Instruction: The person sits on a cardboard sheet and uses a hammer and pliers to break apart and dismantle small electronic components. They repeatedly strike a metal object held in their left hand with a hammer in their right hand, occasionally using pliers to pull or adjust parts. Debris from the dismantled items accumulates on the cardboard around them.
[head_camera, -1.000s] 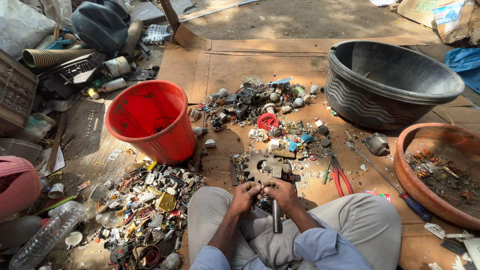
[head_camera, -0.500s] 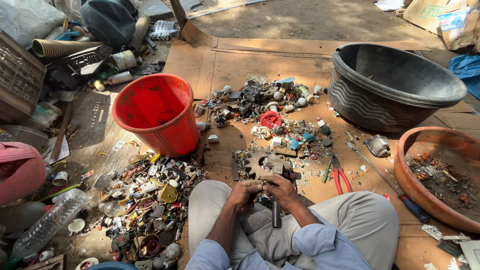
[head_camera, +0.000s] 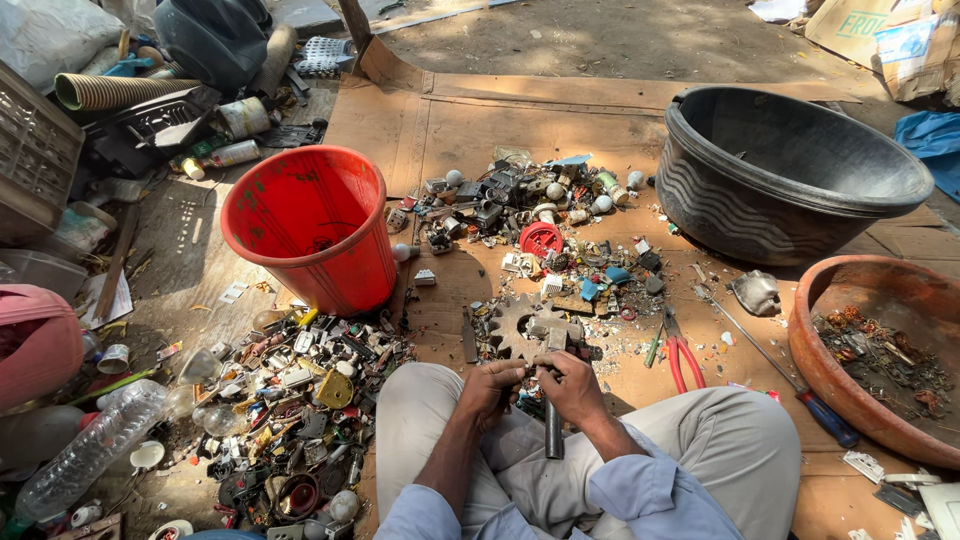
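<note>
low in the middle of the frame, a small piece of scrap (head_camera: 527, 371) is pinched between the fingertips of the left hand (head_camera: 490, 388) and the right hand (head_camera: 572, 385), both curled shut, above the lap. a dark metal rod (head_camera: 553, 430) hangs down beneath the right hand. just above the hands a rusty gear (head_camera: 515, 322) lies on cardboard (head_camera: 450, 120). a red bucket (head_camera: 310, 225) is seen centre left, red-handled pliers (head_camera: 682, 358) to the right, a black tub (head_camera: 790, 170) upper right.
</note>
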